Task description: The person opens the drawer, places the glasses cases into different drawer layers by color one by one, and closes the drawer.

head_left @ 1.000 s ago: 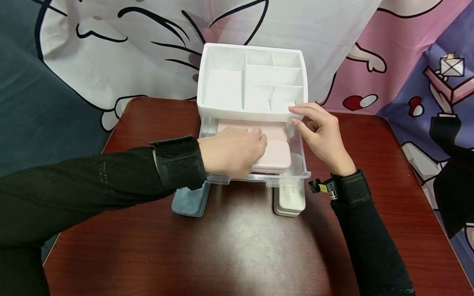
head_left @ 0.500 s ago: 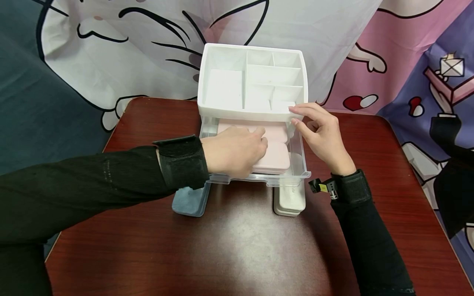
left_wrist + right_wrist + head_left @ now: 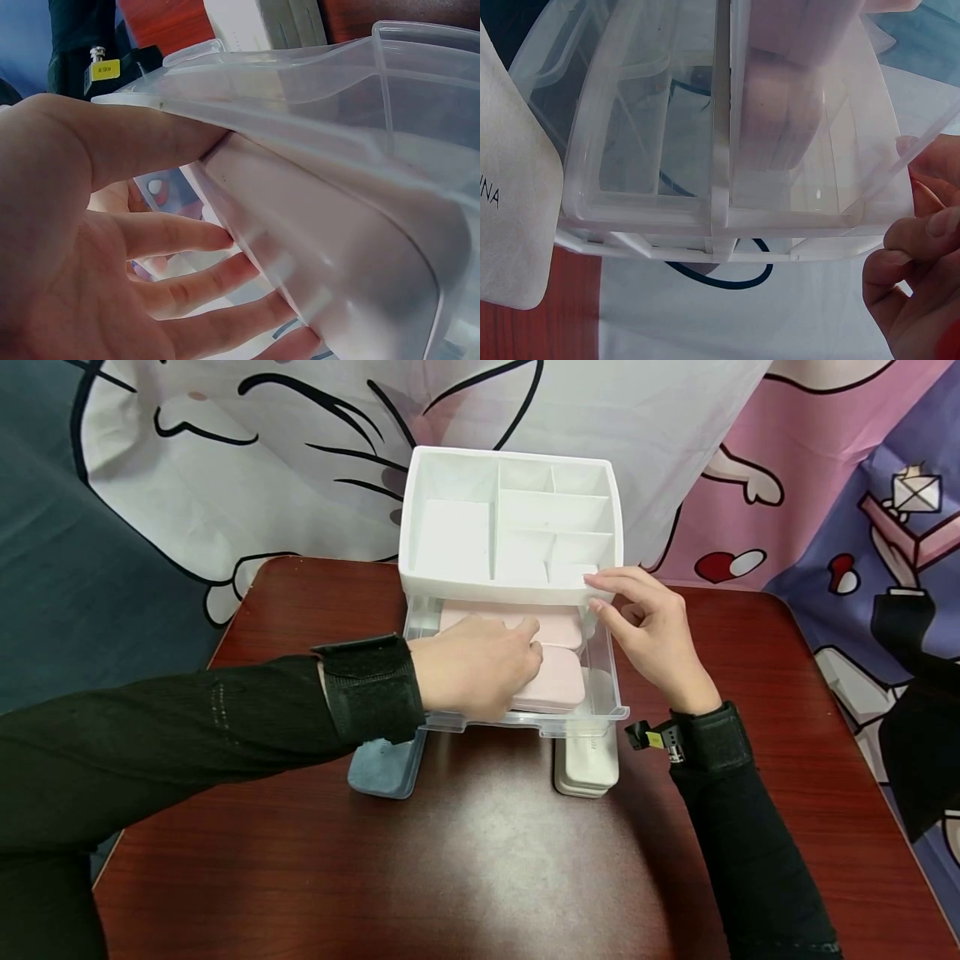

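Front pink case [image 3: 558,681] sits inside the clear drawer [image 3: 525,722], right behind its front wall; I can't tell whether it rests on the drawer's floor or is lifted. My left hand [image 3: 483,668] grips it across its width: thumb down between case and drawer front, four fingers spread apart with their tips on the opposite edge. Gap between thumb and fingers fairly wide, filled by the case. Rear pink case [image 3: 555,625] lies just behind it, farther back in the drawer and partly under the left hand.

White organizer [image 3: 459,539] stands above and behind the drawer, its top divided into compartments. My right hand [image 3: 648,631] is at the drawer's right rear: index tip on the organizer's front corner rim, thumb just below, narrow gap, pinching that corner; remaining fingers curled in.

Blue-gray case [image 3: 384,770] pokes out past the drawer's front left corner, white case [image 3: 590,764] under its front right corner. Reddish-brown table [image 3: 495,860] below the drawer, cartoon-print cloth [image 3: 675,410] behind it. Black left sleeve [image 3: 225,718] comes in from the drawer's left.
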The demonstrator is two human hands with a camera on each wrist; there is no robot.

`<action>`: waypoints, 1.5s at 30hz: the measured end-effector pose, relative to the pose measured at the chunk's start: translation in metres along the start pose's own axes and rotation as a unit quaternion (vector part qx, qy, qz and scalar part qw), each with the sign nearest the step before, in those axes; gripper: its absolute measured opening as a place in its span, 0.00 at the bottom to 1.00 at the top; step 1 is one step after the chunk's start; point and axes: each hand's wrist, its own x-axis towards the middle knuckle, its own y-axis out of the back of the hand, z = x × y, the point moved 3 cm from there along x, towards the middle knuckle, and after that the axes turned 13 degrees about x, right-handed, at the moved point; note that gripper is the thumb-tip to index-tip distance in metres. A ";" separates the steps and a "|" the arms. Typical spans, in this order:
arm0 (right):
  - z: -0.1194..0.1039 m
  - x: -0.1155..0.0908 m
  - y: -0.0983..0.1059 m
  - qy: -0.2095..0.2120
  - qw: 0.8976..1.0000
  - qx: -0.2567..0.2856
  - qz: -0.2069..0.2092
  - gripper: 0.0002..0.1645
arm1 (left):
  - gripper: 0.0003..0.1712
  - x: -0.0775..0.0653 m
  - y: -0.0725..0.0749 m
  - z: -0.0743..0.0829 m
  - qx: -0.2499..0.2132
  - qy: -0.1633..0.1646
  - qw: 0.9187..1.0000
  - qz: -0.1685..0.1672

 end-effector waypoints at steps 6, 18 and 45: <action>0.002 0.000 0.000 0.002 1.000 0.010 0.001 0.17 | 0.21 0.001 0.000 0.000 -0.001 0.002 1.000 0.004; 0.002 0.000 0.000 -0.001 1.000 0.010 0.003 0.16 | 0.20 0.002 0.000 0.001 -0.004 0.001 1.000 0.008; 0.002 0.000 -0.001 0.002 1.000 0.009 0.006 0.17 | 0.19 0.003 0.002 0.006 0.019 -0.003 1.000 0.003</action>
